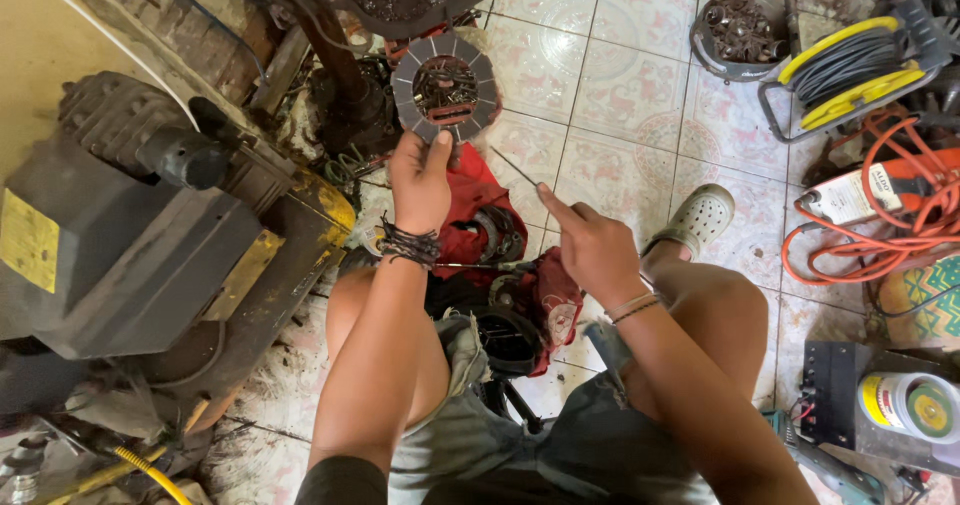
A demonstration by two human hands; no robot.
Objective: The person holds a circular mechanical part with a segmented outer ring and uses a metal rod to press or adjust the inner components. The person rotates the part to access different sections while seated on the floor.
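My left hand [420,180] holds up a grey ring-shaped friction disc [445,88] by its lower edge, fingers pinched on the rim. Through the ring's hole I see dark metal parts behind it. My right hand [590,245] grips a thin metal pick or rod [515,167] whose tip points up-left toward the disc, a short way below it. A red cloth [475,210] with a dark round engine part [500,235] on it lies on the floor between my knees, under both hands.
A large grey-black machine [130,235] fills the left. On the tiled floor at the right are a yellow cable reel [850,65], an orange cord [890,215], a bowl of rusty parts [740,30], a white round tin [915,405] and my sandalled foot [700,220].
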